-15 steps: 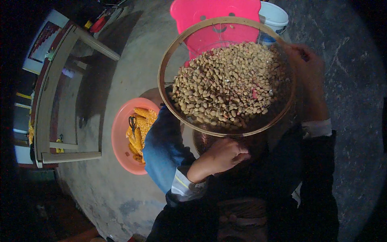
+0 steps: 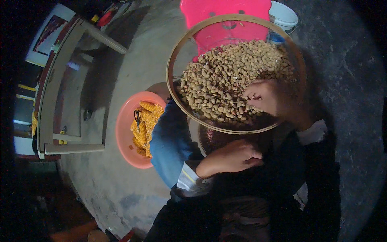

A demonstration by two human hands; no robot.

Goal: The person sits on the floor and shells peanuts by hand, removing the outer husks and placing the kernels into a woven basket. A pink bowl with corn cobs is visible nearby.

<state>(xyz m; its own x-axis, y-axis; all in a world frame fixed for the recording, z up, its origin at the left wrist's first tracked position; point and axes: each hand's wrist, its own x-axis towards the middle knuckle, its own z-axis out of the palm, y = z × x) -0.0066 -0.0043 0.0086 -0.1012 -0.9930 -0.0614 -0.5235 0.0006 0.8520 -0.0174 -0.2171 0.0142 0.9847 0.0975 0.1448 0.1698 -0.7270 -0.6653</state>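
1. Peanuts (image 2: 225,72) are contained in round sieve (image 2: 238,17).
2. Right hand (image 2: 269,97) is placed over peanuts, fingers bent; grip can't be told.
3. Left hand (image 2: 231,158) is curled closed below; contents hidden.
4. Sorting seems underway; fingertip precision is called for.

The round sieve (image 2: 234,17) has a pale wooden rim and see-through mesh; tan unshelled peanuts (image 2: 219,76) spread loosely across it, its upper-left part bare.
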